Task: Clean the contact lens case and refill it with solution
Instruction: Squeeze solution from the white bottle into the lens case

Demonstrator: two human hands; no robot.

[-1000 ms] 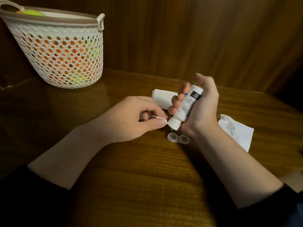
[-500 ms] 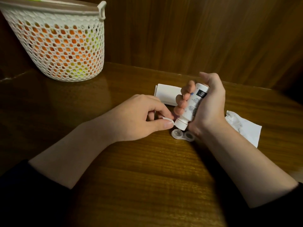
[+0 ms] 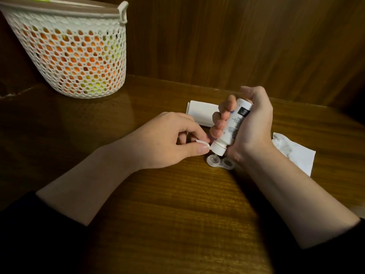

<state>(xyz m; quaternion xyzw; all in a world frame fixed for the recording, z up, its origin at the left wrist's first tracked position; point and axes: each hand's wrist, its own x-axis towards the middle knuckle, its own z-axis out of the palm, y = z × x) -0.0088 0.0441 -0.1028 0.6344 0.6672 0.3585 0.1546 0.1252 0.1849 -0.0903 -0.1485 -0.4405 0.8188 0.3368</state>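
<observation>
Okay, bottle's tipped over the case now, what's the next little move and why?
Probably a gentle squeeze by the right hand. The bottle is already tipped nozzle-down over the left well of the open case, the left hand holds the flip cap aside, and no solution is visibly flowing yet.

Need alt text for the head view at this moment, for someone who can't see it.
The right hand tips a white solution bottle nozzle-down over the left well of an open contact lens case on a wooden table, while the left hand holds the bottle's flip cap aside. A tissue, white roll and mesh basket sit nearby.
</observation>
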